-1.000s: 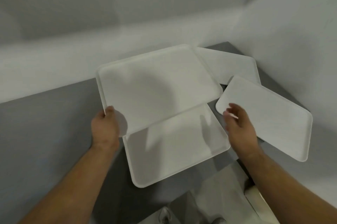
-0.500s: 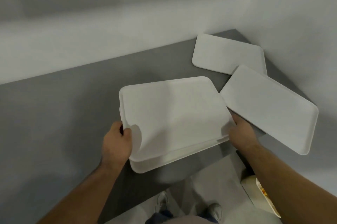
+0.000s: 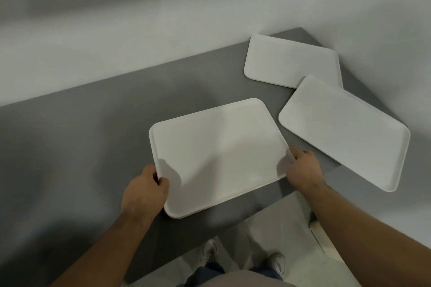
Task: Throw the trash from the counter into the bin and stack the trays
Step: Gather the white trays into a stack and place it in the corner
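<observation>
while both hands grip it: the flat white rectangular plastic tray [image 3: 219, 158] lies on the grey matte desk [image 3: 81, 146], seated on what looks like a second tray whose rim shows just under its left and near edges.
left hand [image 3: 145, 190]: clenched on the near-left corner of the stacked tray, thumb on top of the rim, fingers hidden beneath.
right hand [image 3: 303, 167]: grasping the right short edge near its near corner, fingers curled over the rim.
key relation: the angled white plastic tray [image 3: 345, 132] lies just beyond and to the outer side of the right hand, near it but apart from the held stack; its long axis slants from far-inward to near-outward, and its near-outer corner seems to overhang the desk edge.
nearer hand: the right, by my judgement; the left is well apart from it, across the whole stack.
farther tray: a third white rounded-corner plastic tray [image 3: 289, 62] sits beyond the right hand in the desk's corner, its near edge tucked under the angled one.
surface: smooth, bare grey top; no trash visible on it.
room: pale walls [image 3: 140, 30] meet in a corner beyond the right hand; light floor and the person's shoes [image 3: 276, 263] below the desk edge.
</observation>
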### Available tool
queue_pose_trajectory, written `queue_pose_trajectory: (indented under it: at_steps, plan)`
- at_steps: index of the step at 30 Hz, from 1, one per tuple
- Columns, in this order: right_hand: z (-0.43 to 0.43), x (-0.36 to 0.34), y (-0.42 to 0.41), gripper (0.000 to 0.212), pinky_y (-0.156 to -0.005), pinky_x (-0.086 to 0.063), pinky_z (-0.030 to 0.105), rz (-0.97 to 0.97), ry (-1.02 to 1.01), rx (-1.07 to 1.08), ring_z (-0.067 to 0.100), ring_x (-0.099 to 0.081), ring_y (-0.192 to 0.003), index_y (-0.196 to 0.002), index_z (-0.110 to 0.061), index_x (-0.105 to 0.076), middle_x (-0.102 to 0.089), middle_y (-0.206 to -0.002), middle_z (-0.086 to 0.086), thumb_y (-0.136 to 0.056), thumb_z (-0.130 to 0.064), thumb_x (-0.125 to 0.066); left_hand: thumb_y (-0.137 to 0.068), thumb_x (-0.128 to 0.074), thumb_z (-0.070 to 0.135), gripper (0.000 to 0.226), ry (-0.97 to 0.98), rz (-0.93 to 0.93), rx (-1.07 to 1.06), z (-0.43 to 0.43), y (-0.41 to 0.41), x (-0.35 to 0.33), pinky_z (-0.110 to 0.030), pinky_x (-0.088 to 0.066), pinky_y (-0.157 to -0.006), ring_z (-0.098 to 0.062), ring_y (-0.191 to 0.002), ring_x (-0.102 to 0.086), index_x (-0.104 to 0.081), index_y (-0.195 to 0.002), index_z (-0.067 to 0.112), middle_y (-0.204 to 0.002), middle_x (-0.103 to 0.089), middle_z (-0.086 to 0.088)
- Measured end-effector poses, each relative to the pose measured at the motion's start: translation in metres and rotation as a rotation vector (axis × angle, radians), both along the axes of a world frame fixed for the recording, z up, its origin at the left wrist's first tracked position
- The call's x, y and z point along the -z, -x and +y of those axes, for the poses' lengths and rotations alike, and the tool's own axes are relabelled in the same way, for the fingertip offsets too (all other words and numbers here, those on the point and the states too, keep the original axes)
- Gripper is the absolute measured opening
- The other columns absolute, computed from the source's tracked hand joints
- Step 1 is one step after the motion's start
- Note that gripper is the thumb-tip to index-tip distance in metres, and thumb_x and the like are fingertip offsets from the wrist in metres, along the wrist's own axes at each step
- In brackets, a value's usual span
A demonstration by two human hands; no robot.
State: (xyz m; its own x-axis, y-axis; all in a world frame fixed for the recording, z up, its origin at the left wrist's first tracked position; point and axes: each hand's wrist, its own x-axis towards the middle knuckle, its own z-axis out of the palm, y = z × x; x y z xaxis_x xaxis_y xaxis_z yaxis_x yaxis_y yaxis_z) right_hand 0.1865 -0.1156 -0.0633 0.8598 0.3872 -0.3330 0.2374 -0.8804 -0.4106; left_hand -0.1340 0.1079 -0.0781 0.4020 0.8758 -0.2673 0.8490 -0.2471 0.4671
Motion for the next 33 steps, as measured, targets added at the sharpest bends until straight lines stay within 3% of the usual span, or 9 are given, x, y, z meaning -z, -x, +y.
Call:
queue_pose_trajectory:
  at_steps: [4, 9, 11, 17, 20, 22, 25, 30, 33]
  plan:
    - [-0.001, 0.0, 0.001, 0.047, -0.08, -0.051, 0.034, -0.002, -0.069, 0.033, 0.03, -0.058, -0.089, -0.118, -0.017, -0.07, -0.061, -0.113, 0.012, -0.082, 0.003, -0.048, -0.094, -0.055, 0.029, 0.023, 0.068, -0.024, -0.031, 0.0, -0.002, 0.003, -0.03, -0.049, -0.053, -0.017, -0.073, -0.061, -0.049, -0.113, 0.019, -0.089, -0.059, 0.005]
    - [0.008, -0.007, -0.007, 0.046, -0.076, -0.059, 0.037, -0.007, -0.155, 0.062, 0.028, -0.067, -0.083, -0.107, -0.019, -0.075, -0.072, -0.099, 0.009, -0.077, 0.006, -0.05, -0.092, -0.055, 0.025, 0.019, 0.098, -0.029, -0.057, 0.003, -0.009, 0.007, -0.027, -0.045, -0.049, -0.011, -0.067, -0.054, -0.045, -0.108, 0.021, -0.083, -0.054, 0.007]
    - [0.011, -0.005, -0.009, 0.043, -0.076, -0.055, 0.034, -0.025, -0.131, 0.037, 0.03, -0.066, -0.085, -0.106, -0.017, -0.073, -0.071, -0.101, 0.011, -0.077, 0.007, -0.052, -0.093, -0.054, 0.025, 0.022, 0.11, -0.033, -0.059, 0.003, -0.011, 0.008, -0.025, -0.044, -0.048, -0.013, -0.07, -0.056, -0.046, -0.112, 0.02, -0.085, -0.053, 0.008]
    - [0.01, -0.002, -0.008, 0.047, -0.095, -0.055, 0.046, -0.035, -0.112, 0.02, 0.036, -0.061, -0.103, -0.12, -0.013, -0.069, -0.058, -0.122, 0.016, -0.082, 0.006, -0.05, -0.094, -0.055, 0.025, 0.029, 0.111, -0.023, -0.063, 0.002, -0.012, 0.008, -0.026, -0.042, -0.048, -0.015, -0.071, -0.056, -0.046, -0.119, 0.015, -0.092, -0.058, 0.002]
    - [0.006, -0.007, -0.009, 0.042, -0.092, -0.055, 0.044, 0.009, -0.112, -0.016, 0.034, -0.063, -0.104, -0.121, -0.014, -0.067, -0.063, -0.121, 0.014, -0.086, 0.002, -0.051, -0.087, -0.063, 0.025, 0.032, 0.047, -0.021, -0.09, -0.001, -0.016, -0.003, -0.035, -0.052, -0.054, -0.023, -0.073, -0.062, -0.04, -0.108, 0.017, -0.091, -0.062, -0.003]
    - [-0.001, -0.011, -0.005, 0.033, -0.086, -0.054, 0.037, 0.018, -0.15, -0.045, 0.028, -0.065, -0.1, -0.117, -0.016, -0.068, -0.069, -0.114, 0.008, -0.088, -0.006, -0.057, -0.082, -0.069, 0.024, 0.042, -0.013, -0.035, -0.077, -0.005, -0.024, -0.01, -0.039, -0.054, -0.062, -0.031, -0.085, -0.064, -0.04, -0.112, 0.017, -0.103, -0.062, -0.009]
    - [-0.019, -0.017, 0.0, 0.037, -0.094, -0.054, 0.037, 0.084, -0.245, -0.012, 0.019, -0.066, -0.104, -0.128, -0.021, -0.067, -0.07, -0.114, -0.003, -0.09, -0.02, -0.066, -0.082, -0.07, 0.024, 0.041, -0.145, -0.064, 0.048, -0.015, -0.045, -0.017, -0.041, -0.052, -0.068, -0.031, -0.092, -0.06, -0.049, -0.116, 0.016, -0.114, -0.057, -0.011]
    - [-0.047, -0.005, -0.035, 0.034, -0.086, -0.045, 0.027, 0.072, -0.289, 0.14, 0.006, -0.059, -0.105, -0.123, -0.041, -0.063, -0.062, -0.117, -0.017, -0.09, -0.037, -0.069, -0.084, -0.076, 0.02, 0.032, -0.277, -0.227, 0.352, -0.016, -0.126, -0.006, -0.037, -0.056, -0.069, -0.025, -0.089, -0.062, -0.062, -0.112, 0.009, -0.106, -0.064, -0.01]
    - [-0.085, -0.01, -0.069, 0.032, -0.078, -0.046, 0.021, 0.004, -0.294, 0.258, 0.007, -0.065, -0.093, -0.121, -0.031, -0.068, -0.07, -0.112, -0.009, -0.089, -0.035, -0.07, -0.086, -0.075, 0.023, 0.033, -0.227, -0.269, 0.457, -0.032, -0.17, -0.009, -0.033, -0.056, -0.074, -0.02, -0.092, -0.061, -0.062, -0.115, 0.013, -0.108, -0.065, -0.006]
